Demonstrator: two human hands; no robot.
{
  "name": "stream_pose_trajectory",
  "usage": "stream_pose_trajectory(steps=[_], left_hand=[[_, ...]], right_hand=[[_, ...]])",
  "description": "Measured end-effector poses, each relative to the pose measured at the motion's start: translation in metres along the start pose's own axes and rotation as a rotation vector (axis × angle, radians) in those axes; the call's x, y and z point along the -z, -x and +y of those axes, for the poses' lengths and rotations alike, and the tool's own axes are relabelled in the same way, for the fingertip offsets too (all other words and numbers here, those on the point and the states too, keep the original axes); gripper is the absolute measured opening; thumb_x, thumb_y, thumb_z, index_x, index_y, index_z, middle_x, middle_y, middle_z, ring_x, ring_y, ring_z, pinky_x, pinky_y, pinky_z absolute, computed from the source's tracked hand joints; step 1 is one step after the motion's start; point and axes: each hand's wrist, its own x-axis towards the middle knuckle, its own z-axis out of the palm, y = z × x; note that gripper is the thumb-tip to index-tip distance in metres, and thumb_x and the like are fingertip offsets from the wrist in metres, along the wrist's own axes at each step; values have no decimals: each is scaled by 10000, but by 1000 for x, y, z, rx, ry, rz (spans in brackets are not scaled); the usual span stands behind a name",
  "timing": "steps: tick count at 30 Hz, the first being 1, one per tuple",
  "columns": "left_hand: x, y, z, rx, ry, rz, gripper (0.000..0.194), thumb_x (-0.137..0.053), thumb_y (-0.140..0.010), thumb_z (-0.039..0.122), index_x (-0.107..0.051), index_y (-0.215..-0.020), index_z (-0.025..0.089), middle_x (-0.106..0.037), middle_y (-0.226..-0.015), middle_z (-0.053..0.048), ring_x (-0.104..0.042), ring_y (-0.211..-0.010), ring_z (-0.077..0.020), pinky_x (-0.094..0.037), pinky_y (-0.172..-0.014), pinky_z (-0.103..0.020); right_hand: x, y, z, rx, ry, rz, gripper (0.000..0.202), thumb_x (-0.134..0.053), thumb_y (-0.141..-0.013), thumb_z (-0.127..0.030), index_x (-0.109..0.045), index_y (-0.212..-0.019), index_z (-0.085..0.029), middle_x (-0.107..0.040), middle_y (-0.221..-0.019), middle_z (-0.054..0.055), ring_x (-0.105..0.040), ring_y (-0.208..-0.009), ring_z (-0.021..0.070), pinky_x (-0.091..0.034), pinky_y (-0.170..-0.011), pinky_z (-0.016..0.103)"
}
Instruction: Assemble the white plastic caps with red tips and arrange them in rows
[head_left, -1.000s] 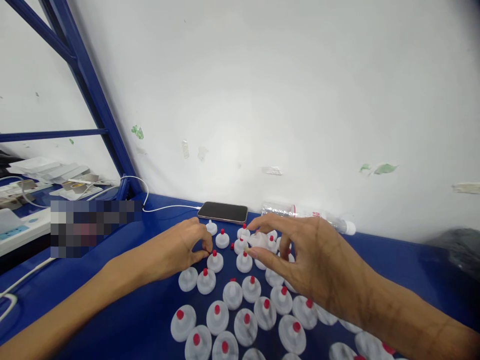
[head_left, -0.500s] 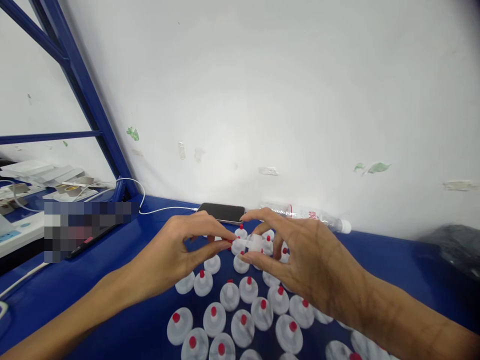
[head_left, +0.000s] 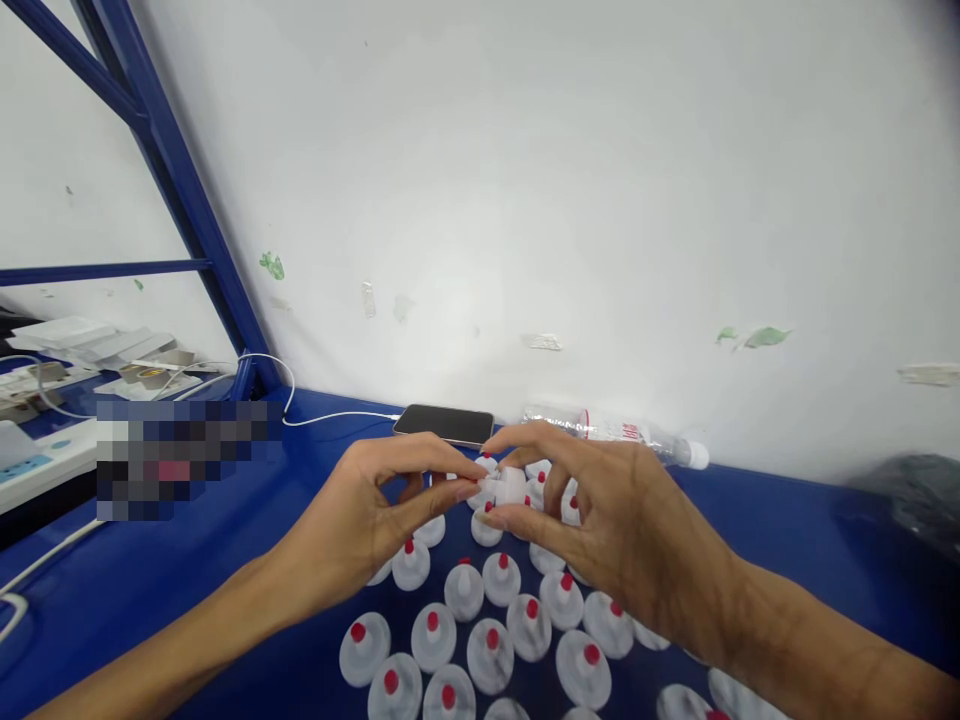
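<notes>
Between my two hands is a white plastic nozzle cap (head_left: 511, 486), held sideways above the blue table. My right hand (head_left: 600, 500) is closed round its wide end with thumb and fingers. From the other side, my left hand (head_left: 405, 490) pinches the small red tip (head_left: 474, 480) at its narrow end; the fingertips hide most of that tip. Below and around my hands stand several round translucent white pieces with red tips, such as one near the front (head_left: 490, 655). Some of these are partly covered by my hands and forearms.
A black phone (head_left: 444, 424) on a white cable lies by the wall, with a clear plastic bottle (head_left: 615, 430) on its side to the right. A dark plastic bag (head_left: 915, 500) is at far right. At left are a blue metal frame (head_left: 195, 210) and a white power strip (head_left: 52, 455).
My left fingers have come closer to my right hand, so less of the cap's narrow end shows between them. The view has shifted slightly.
</notes>
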Motion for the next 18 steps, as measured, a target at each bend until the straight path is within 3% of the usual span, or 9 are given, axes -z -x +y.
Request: stream_pose_trajectory(steps=[7, 10, 14, 16, 18], left_hand=[[-4, 0, 0, 6, -57, -38, 159, -652, -927, 417, -743, -1008, 316, -722, -856, 40, -636, -714, -132, -526, -609, -251], [0, -2, -1, -38, -156, -16, 143, -626, -946, 410, -722, -994, 316, -711, -857, 52, -623, -700, -116, -510, -598, -235], [30, -10, -16, -142, -434, 76, 164, -576, -975, 374, -699, -1020, 277, -696, -951, 12, -609, -823, -146, -495, -762, -287], [50, -14, -28, -179, -588, 53, 209, -530, -984, 357, -696, -1032, 240, -687, -1011, -36, -592, -967, -208, -460, -885, -362], [68, -16, -42, -160, -710, -22, 225, -507, -977, 341, -703, -975, 229, -685, -959, -55, -573, -956, -243, -457, -842, -391]], right_hand=[[-2, -2, 2, -13, -65, -52, 334, -771, -871, -369, -606, -1160, -340, -745, -1029, -80, -642, -541, 87, -465, -499, 231], [-2, -2, 1, 10, -8, -9, 347, -719, -904, -459, -589, -1205, -349, -745, -945, -79, -615, -506, 97, -481, -530, 258], [2, 1, -3, 39, 106, 137, 295, -594, -980, -474, -557, -1256, -375, -695, -765, -95, -537, -439, 97, -479, -572, 279], [4, 3, -4, 44, 118, 181, 260, -586, -989, -415, -558, -1243, -369, -685, -751, -95, -519, -424, 90, -464, -561, 268], [5, 4, -4, 45, 118, 199, 256, -587, -989, -375, -556, -1243, -358, -686, -764, -88, -523, -431, 88, -460, -557, 261]])
